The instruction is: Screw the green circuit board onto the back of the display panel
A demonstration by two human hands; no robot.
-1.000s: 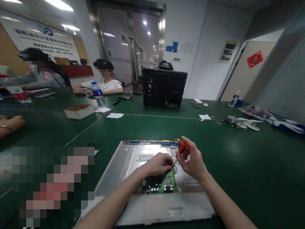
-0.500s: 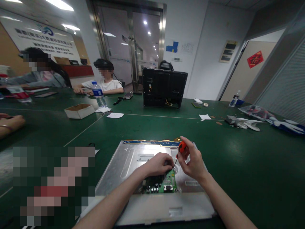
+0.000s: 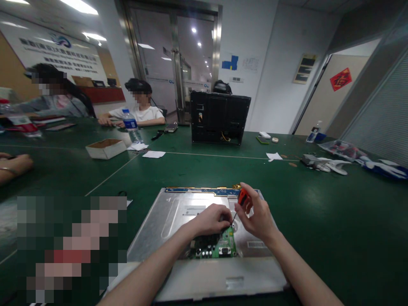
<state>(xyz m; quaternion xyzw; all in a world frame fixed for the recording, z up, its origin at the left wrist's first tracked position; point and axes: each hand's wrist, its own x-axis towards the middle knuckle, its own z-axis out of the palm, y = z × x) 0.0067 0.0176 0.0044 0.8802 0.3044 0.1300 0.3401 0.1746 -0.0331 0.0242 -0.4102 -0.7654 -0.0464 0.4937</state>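
Observation:
In front of me a silver metal display panel (image 3: 172, 216) lies flat, with a green circuit board (image 3: 228, 241) on its middle and a thin blue board (image 3: 191, 191) along the far edge. My right hand (image 3: 255, 212) grips a red-and-black screwdriver (image 3: 243, 196). It leans, its shaft pointing down to the circuit board's far corner. Over the board's far part rests my left hand (image 3: 212, 219), its fingers curled together beside the screwdriver's tip. Whatever those fingers may hold is hidden, and so is the screw at the tip.
A black monitor housing (image 3: 219, 117) stands across the green table (image 3: 318, 221). Further left are an open cardboard box (image 3: 106, 149) and a water bottle (image 3: 131, 127). White gloves (image 3: 331, 165) lie at the right. Two people sit at the far left; another person's hand (image 3: 15, 165) is nearer.
My right fingers have shifted slightly around the screwdriver's handle, which looks turned a little. My left hand and the panel stay in place.

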